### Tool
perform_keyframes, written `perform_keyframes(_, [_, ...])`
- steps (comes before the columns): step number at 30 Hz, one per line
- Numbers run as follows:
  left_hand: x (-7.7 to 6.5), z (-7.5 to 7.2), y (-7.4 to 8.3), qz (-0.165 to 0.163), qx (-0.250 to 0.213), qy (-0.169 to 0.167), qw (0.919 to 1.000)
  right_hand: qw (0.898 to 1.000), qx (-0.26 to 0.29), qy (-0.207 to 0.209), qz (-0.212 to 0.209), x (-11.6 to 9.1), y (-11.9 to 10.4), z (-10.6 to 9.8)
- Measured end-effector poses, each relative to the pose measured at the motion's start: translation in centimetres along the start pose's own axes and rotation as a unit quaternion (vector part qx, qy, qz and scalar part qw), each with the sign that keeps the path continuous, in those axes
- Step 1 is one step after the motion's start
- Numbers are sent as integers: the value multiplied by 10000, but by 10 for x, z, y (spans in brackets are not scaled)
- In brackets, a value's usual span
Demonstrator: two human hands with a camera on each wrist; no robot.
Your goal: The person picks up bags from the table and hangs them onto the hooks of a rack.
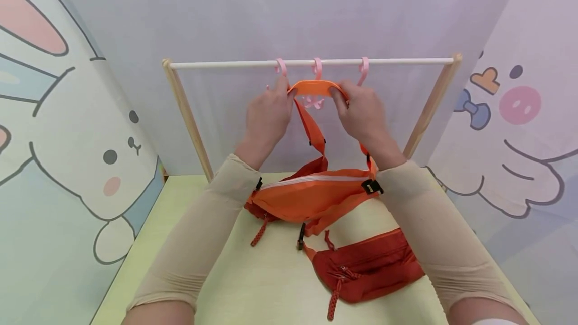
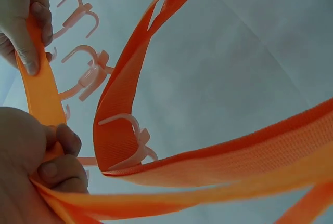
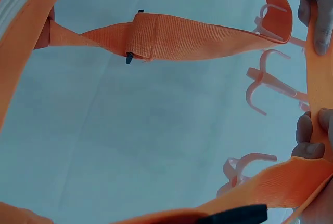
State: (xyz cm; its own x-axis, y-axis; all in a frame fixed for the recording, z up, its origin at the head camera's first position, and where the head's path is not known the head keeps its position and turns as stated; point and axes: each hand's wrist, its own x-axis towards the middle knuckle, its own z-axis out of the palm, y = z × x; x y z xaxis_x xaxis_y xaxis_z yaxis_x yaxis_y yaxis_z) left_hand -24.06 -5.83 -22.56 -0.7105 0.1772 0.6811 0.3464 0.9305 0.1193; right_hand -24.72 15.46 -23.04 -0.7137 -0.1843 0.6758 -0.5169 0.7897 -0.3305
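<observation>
My left hand (image 1: 271,114) and right hand (image 1: 363,109) pinch the orange strap (image 1: 313,87) of a waist bag, holding a short span taut between them just below the rail. The orange waist bag (image 1: 311,197), with a white zipper and black buckles, hangs under the hands. Behind it is a dark red bag (image 1: 261,210), mostly hidden, with a braided zipper pull. Another strap (image 2: 117,135) loops over a pink hook (image 2: 140,148) in the left wrist view. Two more pink hooks, the middle one (image 2: 92,73) and the far one (image 2: 80,16), stand beyond the held strap.
A white rail (image 1: 226,64) on wooden posts (image 1: 189,119) carries the pink hooks. A second dark red waist bag (image 1: 368,267) lies on the pale yellow-green table (image 1: 253,285), partly behind the right sleeve. Cartoon-printed cloths (image 1: 72,129) flank the table, with a plain pale backdrop behind.
</observation>
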Motion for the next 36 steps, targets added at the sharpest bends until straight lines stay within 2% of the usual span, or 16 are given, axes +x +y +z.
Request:
perform_keyframes(9, [5, 12, 3, -308, 197, -54, 9993, 9998, -115, 39, 126, 2, 4, 10])
perform_keyframes(23, [-1, 25, 0, -454, -34, -190, 9988, 9988, -344, -290, 168, 0, 13, 21])
perform_keyframes(33, [-8, 30, -2, -417, 176, -619, 9971, 9963, -463, -668, 266, -4, 20, 28])
perform_keyframes(36, [-10, 32, -1, -521, 65, -915, 9944, 9951, -477, -798, 324, -5, 22, 28])
